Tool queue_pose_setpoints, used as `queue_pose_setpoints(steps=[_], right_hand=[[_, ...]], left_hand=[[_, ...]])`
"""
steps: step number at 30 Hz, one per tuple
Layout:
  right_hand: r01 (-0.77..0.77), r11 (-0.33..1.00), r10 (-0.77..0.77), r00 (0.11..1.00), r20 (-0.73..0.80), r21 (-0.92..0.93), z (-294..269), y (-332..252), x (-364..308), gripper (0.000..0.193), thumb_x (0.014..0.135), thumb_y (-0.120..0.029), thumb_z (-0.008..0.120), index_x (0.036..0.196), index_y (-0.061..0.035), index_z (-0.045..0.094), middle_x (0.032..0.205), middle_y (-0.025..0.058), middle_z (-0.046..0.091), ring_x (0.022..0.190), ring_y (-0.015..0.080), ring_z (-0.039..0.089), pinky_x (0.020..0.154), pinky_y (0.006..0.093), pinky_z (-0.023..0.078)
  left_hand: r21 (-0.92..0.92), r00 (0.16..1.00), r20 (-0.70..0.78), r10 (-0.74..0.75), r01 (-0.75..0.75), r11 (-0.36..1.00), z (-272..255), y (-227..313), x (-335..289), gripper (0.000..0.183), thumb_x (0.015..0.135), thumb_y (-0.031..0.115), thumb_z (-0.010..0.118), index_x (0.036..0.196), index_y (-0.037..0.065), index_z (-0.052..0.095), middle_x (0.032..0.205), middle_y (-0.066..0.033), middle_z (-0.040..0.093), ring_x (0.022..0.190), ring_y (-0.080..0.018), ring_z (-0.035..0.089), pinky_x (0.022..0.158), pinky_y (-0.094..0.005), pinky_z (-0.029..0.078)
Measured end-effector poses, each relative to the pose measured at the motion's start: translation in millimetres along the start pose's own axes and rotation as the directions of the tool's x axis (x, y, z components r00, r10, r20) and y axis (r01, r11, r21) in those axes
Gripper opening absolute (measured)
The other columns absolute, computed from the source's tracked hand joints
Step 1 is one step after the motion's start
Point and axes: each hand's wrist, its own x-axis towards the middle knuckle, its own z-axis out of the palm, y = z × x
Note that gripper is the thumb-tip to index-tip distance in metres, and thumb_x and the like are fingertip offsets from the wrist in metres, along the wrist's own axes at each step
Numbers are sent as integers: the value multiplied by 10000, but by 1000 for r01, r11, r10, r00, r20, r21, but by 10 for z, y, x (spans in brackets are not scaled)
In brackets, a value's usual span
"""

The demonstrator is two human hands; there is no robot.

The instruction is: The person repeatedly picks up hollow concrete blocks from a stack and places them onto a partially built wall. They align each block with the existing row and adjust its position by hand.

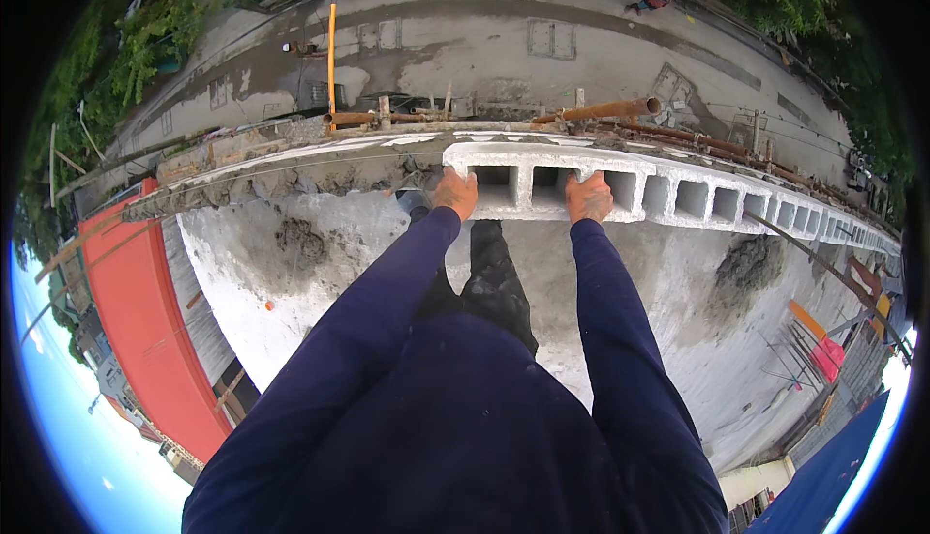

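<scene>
A grey hollow concrete block (pixel 524 185) sits on top of the wall, at the left end of a row of blocks (pixel 704 174) that runs off to the right. My left hand (pixel 455 193) grips the block's left end, its fingertips hidden in the cavity. With fingers hooked into another cavity, my right hand (pixel 589 197) holds the block further right. Left of the block lies a rough bed of wet mortar (pixel 349 172) along the wall top. A thin string line runs above the mortar.
Beyond the wall, far below, lies a paved road (pixel 465 50). An orange pole (pixel 331 60) and a rusty pipe (pixel 610 109) stand out past the wall edge. Mortar piles (pixel 300 244) rest on the pale floor, and a wooden pole (pixel 823 268) leans at right.
</scene>
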Motion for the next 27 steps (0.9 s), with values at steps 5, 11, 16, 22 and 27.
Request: queue_pose_setpoints(steps=[5,11,16,22,27], right_hand=[[-17,1000,17,1000,3,-22,11,-17,39,424,723,-330,698,931,19,576,857,222,655,842,377,639,761,436,499],[27,999,-27,999,-34,-19,29,13,52,429,722,-349,698,899,24,579,832,223,655,822,368,645,746,428,505],[37,999,-37,998,-44,7,69,15,61,453,723,-372,701,901,27,581,826,224,654,821,374,644,740,434,505],[52,999,-52,998,-19,-2,-23,64,34,513,723,-403,692,985,24,582,866,231,650,847,385,635,778,431,502],[304,819,-126,923,-363,486,-618,49,-149,323,821,-263,637,646,-1,568,512,61,525,458,172,473,480,314,390]], left_hand=[[72,1000,-19,8,-7,997,27,22,41,628,871,365,474,1194,-163,369,1078,-340,537,1034,-424,532,896,-440,417],[47,998,-69,7,-4,999,56,21,37,577,851,335,508,1151,-145,400,1005,-323,572,966,-429,565,849,-452,444],[44,993,-118,9,-4,999,57,29,62,551,846,336,516,1117,-134,419,973,-323,581,946,-434,572,836,-458,451],[-11,971,-229,63,-67,998,109,104,-45,439,855,302,534,1031,-95,473,923,-319,587,913,-441,572,803,-473,452],[6,978,-207,-5,6,1000,36,160,-101,425,855,304,538,1006,-89,481,899,-309,593,889,-447,574,791,-475,453]])
